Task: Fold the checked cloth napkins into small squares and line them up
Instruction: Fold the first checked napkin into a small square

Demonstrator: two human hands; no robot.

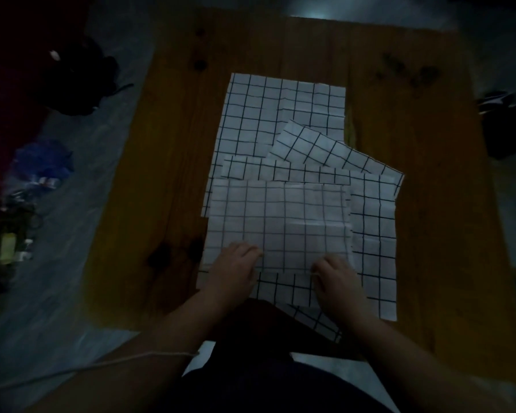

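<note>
The top napkin point(277, 225), white with thin dark checks, lies flat on a pile of others, and its near edge runs between the two hands. The left hand point(236, 265) sits on the near left corner, fingers curled down onto the cloth and gripping the edge. The right hand point(335, 278) does likewise at the near right corner, its knuckles raised and its fingers bent around the hem. The light is dim and the fingertips are hidden under the knuckles. The rest of the napkin stretches away from both hands.

Under the hands and between the wrists another napkin point(283, 289) shows as a strip of checks. To the outside of the right hand a wider napkin point(373, 234) spreads out from beneath the top one. Beyond the hands, past the top napkin's far edge, a tilted napkin point(325, 147) lies slantwise across a far napkin point(280, 111) that lies flat.

All of them rest on a wooden table point(161, 174). Well to the outside of the left hand, on the floor, is a blue bag point(42, 156).
</note>
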